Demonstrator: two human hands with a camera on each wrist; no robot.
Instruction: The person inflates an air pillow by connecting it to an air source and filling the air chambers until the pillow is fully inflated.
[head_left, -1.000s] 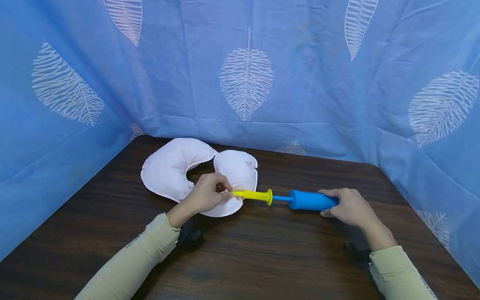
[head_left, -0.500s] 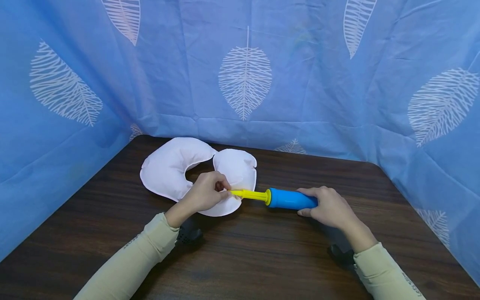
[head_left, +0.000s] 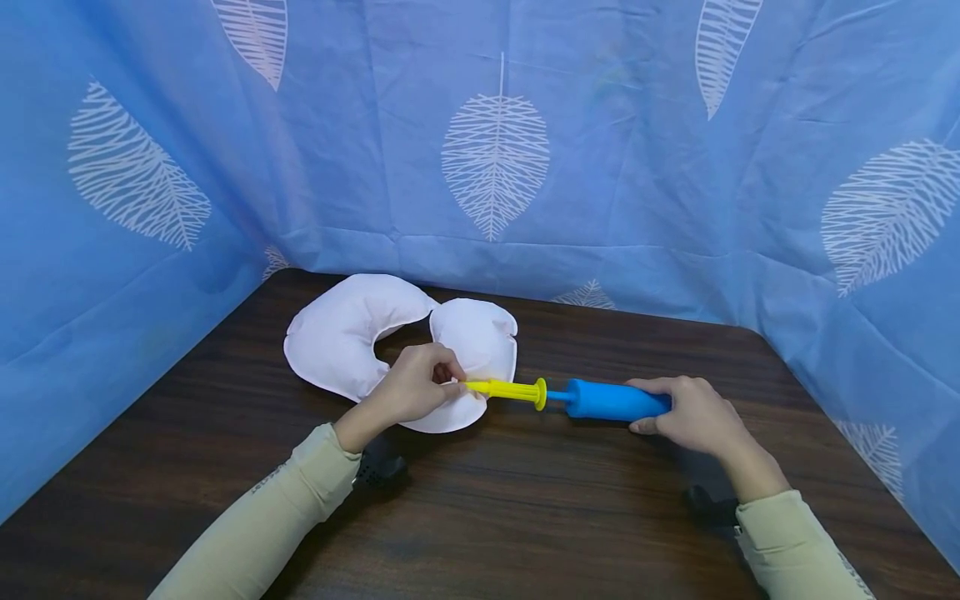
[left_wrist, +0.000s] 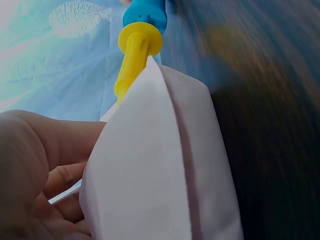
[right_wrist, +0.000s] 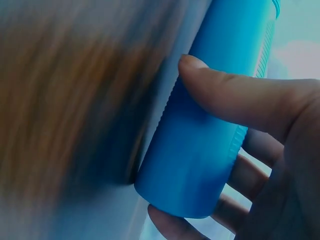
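Note:
A pale pink inflatable neck pillow (head_left: 330, 333) lies puffed up on the table, its two lobes curving round a gap. My left hand (head_left: 411, 385) pinches it at the near edge, where the tip of a hand pump's yellow nozzle end (head_left: 513, 392) meets the fabric; the join itself is hidden by fingers. In the left wrist view, a pillow flap (left_wrist: 145, 150) covers the fingertips. My right hand (head_left: 701, 417) grips the far end of the pump's blue barrel (head_left: 611, 401), thumb along one side, fingers round the other. A short blue rod shows between barrel and yellow flange.
The dark wood-grain table (head_left: 525, 517) extends in front of and beside the pillow. Blue curtains (head_left: 600, 167) with white leaf prints hang behind it and along both sides.
My right hand slid the blue barrel left against the yellow flange, then drew it back right, baring the rod again. My left hand and the pillow stayed put.

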